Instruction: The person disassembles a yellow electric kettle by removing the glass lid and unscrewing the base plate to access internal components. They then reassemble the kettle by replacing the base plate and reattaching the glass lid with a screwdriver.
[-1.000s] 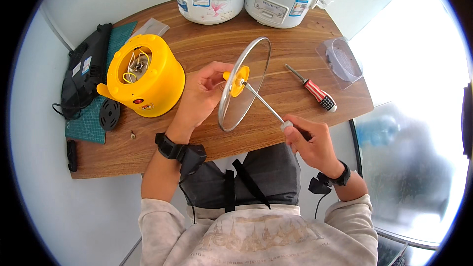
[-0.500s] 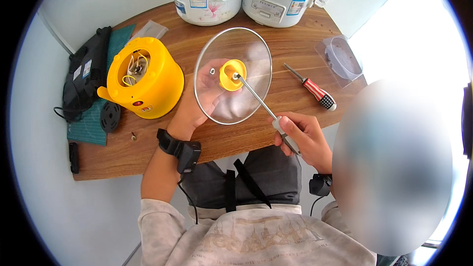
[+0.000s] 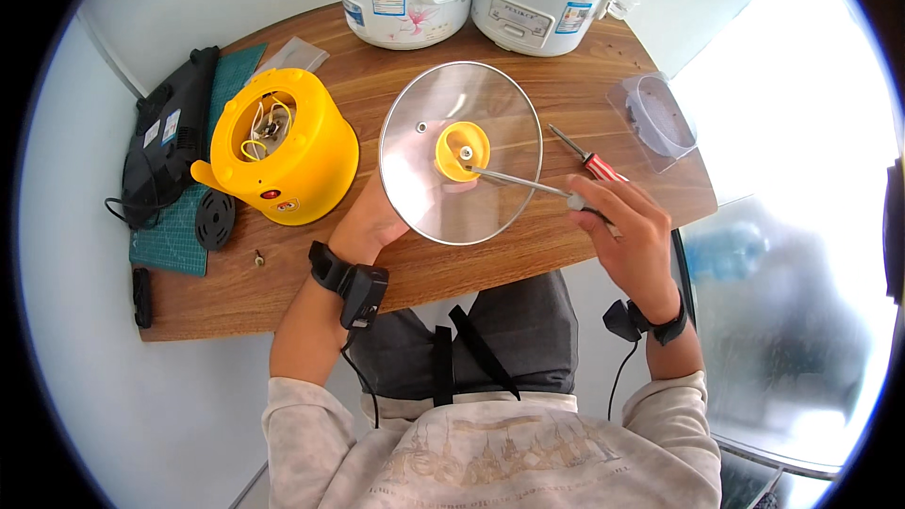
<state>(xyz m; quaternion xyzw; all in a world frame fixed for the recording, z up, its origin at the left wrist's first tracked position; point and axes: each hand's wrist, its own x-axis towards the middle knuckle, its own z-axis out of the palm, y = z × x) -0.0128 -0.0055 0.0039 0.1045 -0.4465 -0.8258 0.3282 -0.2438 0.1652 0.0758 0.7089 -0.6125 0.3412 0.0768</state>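
A round glass lid (image 3: 490, 212) with a metal rim is held up over the table, tilted toward me. My left hand (image 3: 380, 214) is behind it, its fingers blurred through the glass but apparently closed on the lid near the middle. At the lid's centre is a yellow cup-shaped knob (image 3: 445, 162) with a small metal screw (image 3: 466, 153) inside. My right hand (image 3: 627, 226) grips a screwdriver (image 3: 528, 183) with a pale handle. Its tip is inside the knob's lower rim, beside the screw rather than on it.
Left of the lid stands a yellow appliance base (image 3: 316, 170) with exposed wires. Near it are a black slotted disc (image 3: 215, 220), a small screw (image 3: 259, 258), a black device (image 3: 179, 132) and a green mat (image 3: 179, 250). Another screwdriver (image 3: 600, 167), a clear tray (image 3: 660, 123) and two rice cookers (image 3: 401, 5) lie beyond.
The screwdriver tip has come off the central screw to the knob's lower edge, and the shaft lies flatter. My right hand has moved up and right. The lid has turned more face-on.
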